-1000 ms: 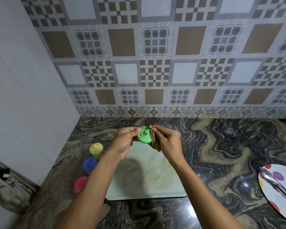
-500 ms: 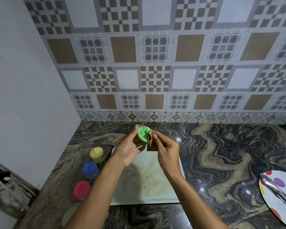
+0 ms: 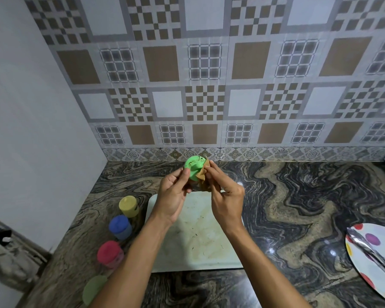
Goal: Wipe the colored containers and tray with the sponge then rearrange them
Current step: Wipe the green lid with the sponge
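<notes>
Both hands are up above the far end of the tray, close together. Left hand (image 3: 172,196) grips the green container (image 3: 192,166), fingers curled round its side, top tilted toward the camera; dark specks show on the green top. Right hand (image 3: 226,196) pinches a brown sponge (image 3: 202,177) between thumb and fingertips and presses it against the right side of the green container. Sponge looks crumpled, partly hidden behind the fingers.

Tray (image 3: 200,252) is pale and rectangular, lying flat on the counter (image 3: 298,207) under the forearms, with brownish stains and a few dark crumbs on it.

Just left of the tray, three containers stand upright in a row on the counter: yellow container (image 3: 128,206) farthest, blue container (image 3: 120,226) in the middle, red container (image 3: 110,253) nearest. A dull green round piece (image 3: 94,289) sits nearer still, partly cut off by the left forearm; cannot tell what it is.

Far right: spotted plate (image 3: 365,274) at the frame edge, metal tongs (image 3: 369,253) lying across it. Patterned tiled wall (image 3: 209,85) behind the counter.
</notes>
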